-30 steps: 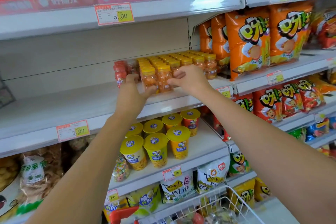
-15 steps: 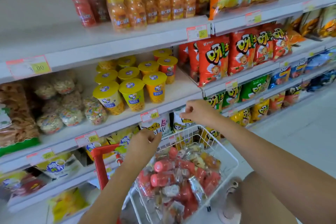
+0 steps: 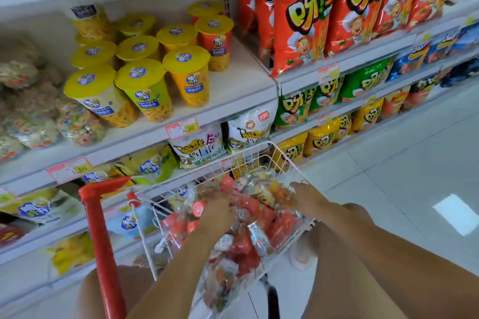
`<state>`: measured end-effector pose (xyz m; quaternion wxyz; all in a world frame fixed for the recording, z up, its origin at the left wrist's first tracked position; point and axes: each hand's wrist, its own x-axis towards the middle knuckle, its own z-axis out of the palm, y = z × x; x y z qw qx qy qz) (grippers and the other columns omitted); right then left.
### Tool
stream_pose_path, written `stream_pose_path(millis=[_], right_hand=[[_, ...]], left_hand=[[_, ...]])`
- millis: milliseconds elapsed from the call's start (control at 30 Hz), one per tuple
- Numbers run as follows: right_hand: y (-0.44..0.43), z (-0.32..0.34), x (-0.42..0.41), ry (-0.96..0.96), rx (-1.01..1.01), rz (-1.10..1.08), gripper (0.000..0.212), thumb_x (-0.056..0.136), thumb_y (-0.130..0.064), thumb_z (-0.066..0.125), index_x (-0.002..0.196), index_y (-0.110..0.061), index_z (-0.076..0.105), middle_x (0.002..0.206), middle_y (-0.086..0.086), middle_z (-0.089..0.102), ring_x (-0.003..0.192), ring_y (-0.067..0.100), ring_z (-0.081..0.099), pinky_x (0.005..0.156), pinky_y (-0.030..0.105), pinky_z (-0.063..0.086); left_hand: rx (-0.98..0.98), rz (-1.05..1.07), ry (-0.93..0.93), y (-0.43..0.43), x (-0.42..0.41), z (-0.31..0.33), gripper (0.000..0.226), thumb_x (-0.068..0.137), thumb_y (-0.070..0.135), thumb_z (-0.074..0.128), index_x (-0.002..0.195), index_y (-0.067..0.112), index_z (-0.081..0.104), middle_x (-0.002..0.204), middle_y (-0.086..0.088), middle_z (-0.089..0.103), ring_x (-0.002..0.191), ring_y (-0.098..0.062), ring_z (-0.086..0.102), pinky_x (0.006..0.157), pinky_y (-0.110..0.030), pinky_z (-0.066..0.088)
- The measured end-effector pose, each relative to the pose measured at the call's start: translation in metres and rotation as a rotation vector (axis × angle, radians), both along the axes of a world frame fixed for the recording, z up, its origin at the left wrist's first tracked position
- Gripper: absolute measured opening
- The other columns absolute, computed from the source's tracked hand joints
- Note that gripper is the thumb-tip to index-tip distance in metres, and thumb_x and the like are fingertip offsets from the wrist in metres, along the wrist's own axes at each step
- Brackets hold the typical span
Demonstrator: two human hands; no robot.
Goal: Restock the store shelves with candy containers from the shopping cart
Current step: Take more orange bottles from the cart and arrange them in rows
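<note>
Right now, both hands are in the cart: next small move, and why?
Probably: the left hand and right hand, both down among the red-capped candy containers in the cart, should each close on one and lift it clear. Their tips are buried in the pile, so no grip is confirmed yet.
</note>
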<state>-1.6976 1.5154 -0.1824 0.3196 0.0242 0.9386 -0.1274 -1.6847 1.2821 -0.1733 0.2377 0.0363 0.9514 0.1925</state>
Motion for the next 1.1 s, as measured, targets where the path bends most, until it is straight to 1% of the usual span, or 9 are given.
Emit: stream_pose_path(millis=[167, 233, 333, 533, 633, 733, 833, 967, 1100], right_hand=[[0.008, -0.03, -0.007, -0.013, -0.026, 0.066, 0.059, 0.093, -0.006, 0.05, 0.147, -0.013, 0.028, 0.144, 0.009, 0.041, 0.123, 0.027, 0.05, 0.092, 0.027, 0.044], [0.007, -0.04, -0.01, -0.028, -0.017, 0.091, 0.069, 0.091, -0.001, 0.05, 0.151, -0.017, 0.019, 0.148, 0.008, 0.034, 0.121, 0.027, 0.051, 0.083, 0.027, 0.043], [0.003, -0.048, -0.014, -0.006, 0.019, 0.114, 0.072, 0.091, -0.007, 0.055, 0.151, -0.016, 0.017, 0.15, 0.008, 0.028, 0.119, 0.032, 0.053, 0.086, 0.036, 0.047], [-0.006, -0.064, -0.018, 0.018, 0.149, 0.158, 0.086, 0.09, -0.01, 0.057, 0.152, -0.015, -0.002, 0.149, 0.011, 0.03, 0.118, 0.034, 0.053, 0.083, 0.038, 0.048], [-0.008, -0.066, -0.021, -0.011, 0.113, 0.092, 0.077, 0.091, -0.007, 0.054, 0.152, -0.012, 0.007, 0.149, 0.014, 0.027, 0.122, 0.035, 0.05, 0.089, 0.04, 0.047], [-0.013, -0.061, -0.019, -0.002, 0.213, 0.099, 0.052, 0.092, 0.0, 0.046, 0.142, -0.002, 0.031, 0.147, 0.016, 0.028, 0.12, 0.033, 0.052, 0.091, 0.038, 0.047], [-0.014, -0.055, -0.017, 0.021, 0.246, 0.09, 0.044, 0.092, -0.003, 0.049, 0.135, 0.001, 0.039, 0.139, 0.019, 0.038, 0.118, 0.032, 0.053, 0.091, 0.037, 0.048], [-0.01, -0.047, -0.012, 0.066, 0.193, 0.072, 0.065, 0.091, -0.01, 0.054, 0.146, -0.003, 0.021, 0.125, 0.017, 0.056, 0.111, 0.031, 0.058, 0.079, 0.035, 0.049], [-0.012, -0.028, -0.005, 0.127, 0.043, -0.036, 0.062, 0.088, -0.022, 0.061, 0.14, -0.007, 0.03, 0.113, 0.016, 0.063, 0.103, 0.032, 0.062, 0.071, 0.035, 0.048]], left_hand=[[-0.091, -0.046, 0.133, -0.009, -0.01, -0.01, 0.028, 0.092, 0.014, 0.05, 0.115, 0.015, 0.065, 0.126, -0.006, 0.057, 0.112, -0.022, 0.057, 0.09, -0.03, 0.049], [-0.083, -0.042, 0.179, -0.019, -0.008, -0.012, 0.027, 0.09, 0.009, 0.051, 0.111, 0.011, 0.067, 0.129, -0.006, 0.055, 0.117, -0.02, 0.053, 0.088, -0.021, 0.043], [-0.02, -0.072, 0.173, -0.035, -0.008, -0.011, 0.026, 0.091, 0.012, 0.054, 0.114, 0.014, 0.066, 0.135, 0.001, 0.049, 0.128, -0.014, 0.041, 0.093, -0.012, 0.03], [0.071, -0.025, 0.182, -0.051, -0.006, -0.003, 0.019, 0.089, 0.016, 0.063, 0.107, 0.012, 0.067, 0.141, -0.002, 0.047, 0.132, -0.018, 0.04, 0.104, -0.019, 0.025], [0.038, 0.004, 0.131, -0.052, 0.001, -0.004, 0.028, 0.089, 0.027, 0.063, 0.113, 0.013, 0.065, 0.139, -0.004, 0.046, 0.131, -0.022, 0.038, 0.105, -0.026, 0.029], [-0.206, 0.012, 0.16, -0.047, 0.012, 0.002, 0.052, 0.083, 0.048, 0.064, 0.123, 0.016, 0.058, 0.128, -0.005, 0.047, 0.122, -0.025, 0.04, 0.1, -0.033, 0.037], [-0.34, 0.13, 0.081, -0.047, 0.025, 0.008, 0.064, 0.081, 0.052, 0.065, 0.126, 0.011, 0.047, 0.125, -0.009, 0.047, 0.116, -0.026, 0.048, 0.085, -0.034, 0.045], [-0.225, 0.198, -0.103, -0.054, 0.041, 0.002, 0.086, 0.083, 0.042, 0.069, 0.143, 0.0, 0.024, 0.119, -0.013, 0.061, 0.109, -0.025, 0.059, 0.082, -0.03, 0.048], [0.042, 0.333, -0.104, -0.059, 0.045, 0.011, 0.055, 0.079, 0.034, 0.075, 0.117, 0.006, 0.047, 0.097, -0.004, 0.062, 0.089, -0.018, 0.061, 0.069, -0.025, 0.047]])
